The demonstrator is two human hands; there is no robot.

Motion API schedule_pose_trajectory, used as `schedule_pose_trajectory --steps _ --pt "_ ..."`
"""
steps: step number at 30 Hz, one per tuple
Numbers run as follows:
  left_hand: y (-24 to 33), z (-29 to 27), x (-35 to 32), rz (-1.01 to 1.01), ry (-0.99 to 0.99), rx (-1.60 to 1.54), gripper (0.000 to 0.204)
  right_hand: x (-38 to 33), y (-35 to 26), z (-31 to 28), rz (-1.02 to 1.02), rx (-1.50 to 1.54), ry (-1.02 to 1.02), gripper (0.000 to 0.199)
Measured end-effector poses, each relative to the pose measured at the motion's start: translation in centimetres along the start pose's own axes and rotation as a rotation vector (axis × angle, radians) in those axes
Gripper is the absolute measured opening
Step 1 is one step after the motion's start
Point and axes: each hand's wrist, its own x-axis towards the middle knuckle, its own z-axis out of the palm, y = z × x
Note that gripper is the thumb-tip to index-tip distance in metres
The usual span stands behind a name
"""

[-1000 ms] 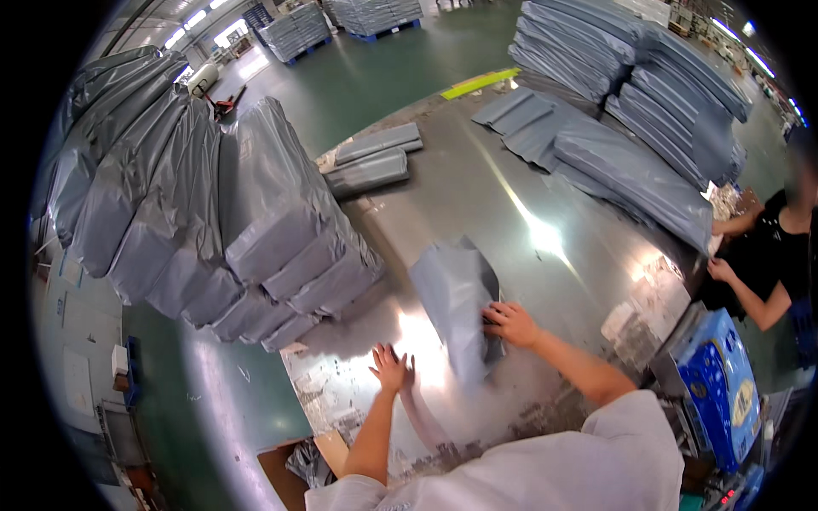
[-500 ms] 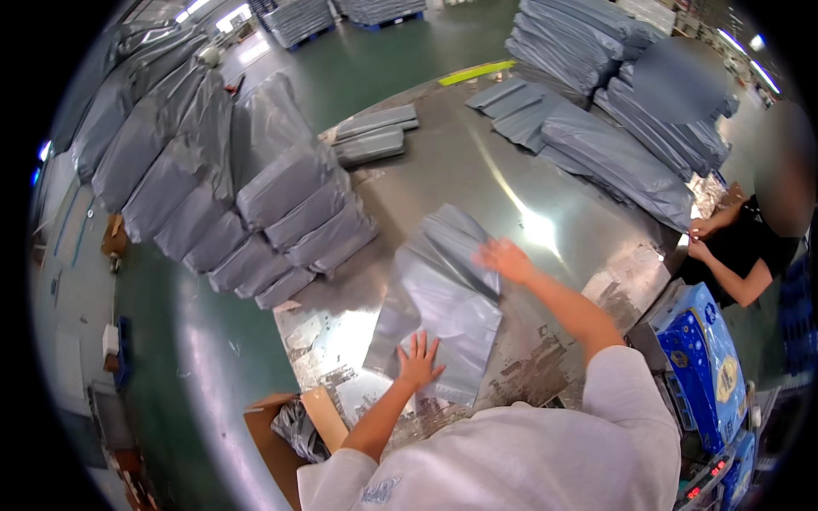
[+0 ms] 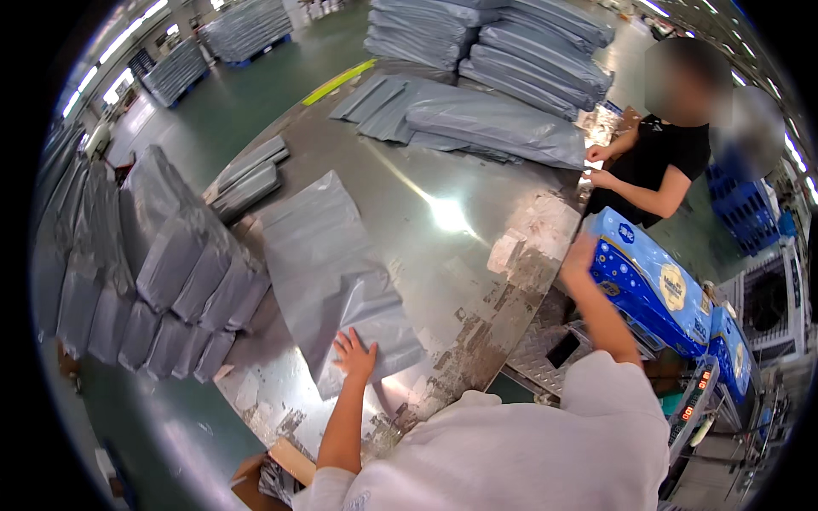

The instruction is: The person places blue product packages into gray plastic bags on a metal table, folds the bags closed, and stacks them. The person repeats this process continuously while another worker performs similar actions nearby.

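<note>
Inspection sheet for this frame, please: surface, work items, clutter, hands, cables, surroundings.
Surface: shiny metal table, worn patches near its front edge.
Work items: flat grey bag on the table; blue package to the right.
Clutter: stacked filled grey bags at left, more bags at the far end.
Hands: left hand flat on the bag; right hand touching the blue package.
Cables: nothing seen.
Surroundings: green floor; co-worker at right.

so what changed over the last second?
Right hand let go of the grey mailer bag and swung right to the blue package. The bag, folded before, now lies spread out flat. Left hand stayed pressed on the bag's near end; the stacked grey parcels unchanged.
</note>
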Motion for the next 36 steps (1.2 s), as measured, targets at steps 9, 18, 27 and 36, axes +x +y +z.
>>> schedule_pose_trajectory --steps 9,18,27,36 --pt "-6.6 1.5 -1.5 0.434 0.06 0.117 0.072 2.8 3.4 5.5 -0.561 -0.091 0.005 0.014" --pt "-2.5 2.1 -3.5 0.067 0.042 0.101 0.073 -8.0 -17.3 -19.3 -1.071 0.493 0.367 0.006" --pt "-7.3 3.2 -3.0 0.059 0.094 -0.05 0.077 2.8 -21.3 -16.8 -0.552 1.196 0.171 0.046" --pt "-8.4 3.0 -4.2 0.153 0.234 -0.025 0.07 -7.9 -23.5 -3.0 -0.537 1.515 -0.386 0.075"
